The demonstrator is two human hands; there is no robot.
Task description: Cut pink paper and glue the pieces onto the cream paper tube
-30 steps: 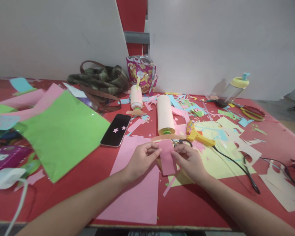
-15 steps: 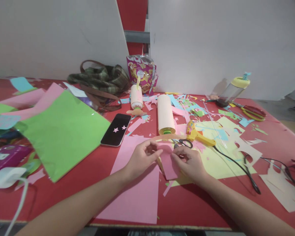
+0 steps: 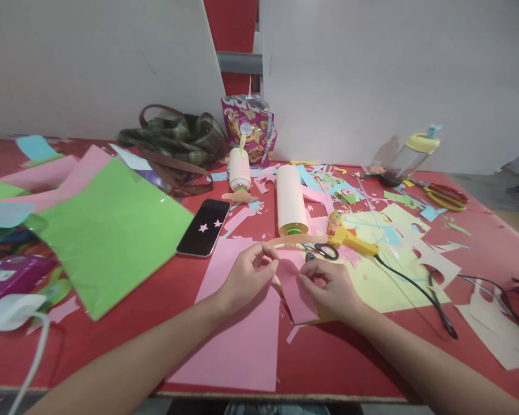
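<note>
Between my two hands a small pink paper piece (image 3: pixel 299 297) is held by its edges, tilted over the red table. My left hand (image 3: pixel 251 274) pinches its upper left side with thumb and finger. On the right edge, my right hand (image 3: pixel 331 288) pinches it too. Under my left forearm lies a large pink sheet (image 3: pixel 236 346). Just beyond my hands are scissors (image 3: pixel 326 251), partly hidden, and a cream paper-wrapped cylinder (image 3: pixel 291 199) with a green cap end. A yellow glue gun (image 3: pixel 352 241) rests on a pale yellow sheet (image 3: pixel 398 282) at the right.
A phone (image 3: pixel 204 227) with two pink stars lies left of centre, beside a green sheet (image 3: pixel 116 236). Behind are a plaid bag (image 3: pixel 177 138), a snack packet (image 3: pixel 248 127) and a smaller cylinder (image 3: pixel 239 167). Paper scraps, pliers (image 3: pixel 445 196) and a clear bottle (image 3: pixel 410 158) occupy the right.
The pink piece has turned and dropped slightly toward me, and more of its face shows. My left hand has shifted a little left; my right hand stays close by on the paper's edge.
</note>
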